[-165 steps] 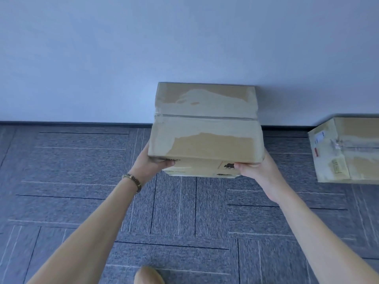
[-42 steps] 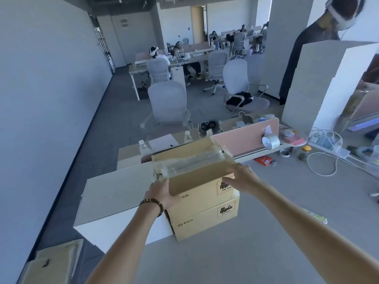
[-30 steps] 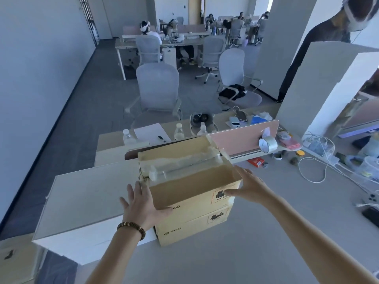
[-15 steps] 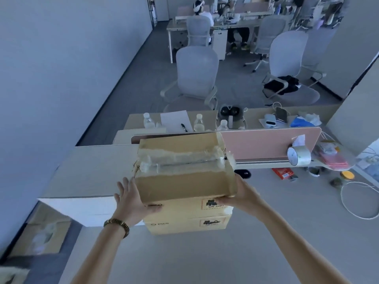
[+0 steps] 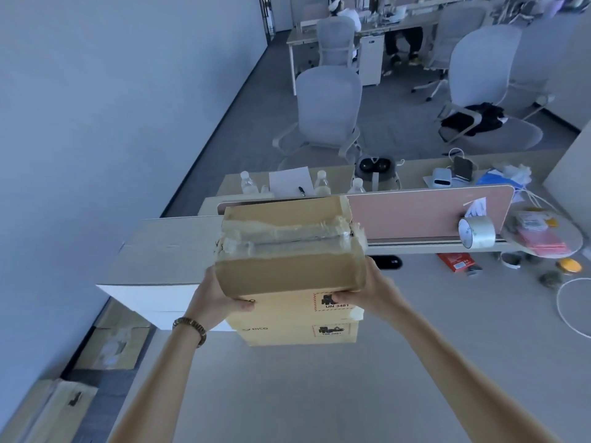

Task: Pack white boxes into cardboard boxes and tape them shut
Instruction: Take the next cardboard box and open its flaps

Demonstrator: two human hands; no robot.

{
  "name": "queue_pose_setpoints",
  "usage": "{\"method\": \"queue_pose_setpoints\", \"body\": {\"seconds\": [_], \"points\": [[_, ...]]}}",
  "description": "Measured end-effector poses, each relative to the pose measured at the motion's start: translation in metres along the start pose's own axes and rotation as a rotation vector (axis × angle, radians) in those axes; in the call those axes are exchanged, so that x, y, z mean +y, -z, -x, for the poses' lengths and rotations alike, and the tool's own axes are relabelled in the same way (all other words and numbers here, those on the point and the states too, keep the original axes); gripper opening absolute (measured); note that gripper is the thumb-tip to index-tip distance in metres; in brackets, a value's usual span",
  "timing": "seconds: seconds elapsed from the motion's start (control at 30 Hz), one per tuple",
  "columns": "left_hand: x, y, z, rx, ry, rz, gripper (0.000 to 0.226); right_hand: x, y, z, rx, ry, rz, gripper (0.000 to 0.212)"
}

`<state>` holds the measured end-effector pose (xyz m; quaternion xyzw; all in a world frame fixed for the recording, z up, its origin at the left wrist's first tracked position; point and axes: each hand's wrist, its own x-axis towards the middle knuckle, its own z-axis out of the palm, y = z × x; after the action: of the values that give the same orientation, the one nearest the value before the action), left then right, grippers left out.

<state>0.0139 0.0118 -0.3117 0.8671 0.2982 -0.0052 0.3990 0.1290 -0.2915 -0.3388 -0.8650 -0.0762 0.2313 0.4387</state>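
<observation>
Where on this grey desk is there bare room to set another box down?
The wide patch of grey desk nearest the person, in front of the stacked brown cardboard boxes, is bare. So is the strip between the boxes and the red packet. The far right is crowded: silver tape roll, small lids, white cable.

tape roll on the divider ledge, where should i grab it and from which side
Take the tape roll by its outer rim from above. It stands on edge on the narrow ledge against the pink divider, open core facing out, so a grip across its width, fingers on the two flat faces, probably lifts it cleanly. Both hands now hold the top cardboard box.
</observation>
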Motion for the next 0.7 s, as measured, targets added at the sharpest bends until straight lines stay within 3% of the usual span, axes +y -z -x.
{"method": "queue_pose_setpoints", "body": {"seconds": [0.3,0.7], "points": [[-0.010,0.006,0.050,-0.039,-0.129,0.072,0.094,0.008,-0.003,0.066,0.094,-0.001,-0.003,0.094],[-0.064,-0.012,0.134,-0.067,-0.167,0.133,0.093,0.043,-0.038,0.173,0.154,-0.054,-0.032,0.081]]}}
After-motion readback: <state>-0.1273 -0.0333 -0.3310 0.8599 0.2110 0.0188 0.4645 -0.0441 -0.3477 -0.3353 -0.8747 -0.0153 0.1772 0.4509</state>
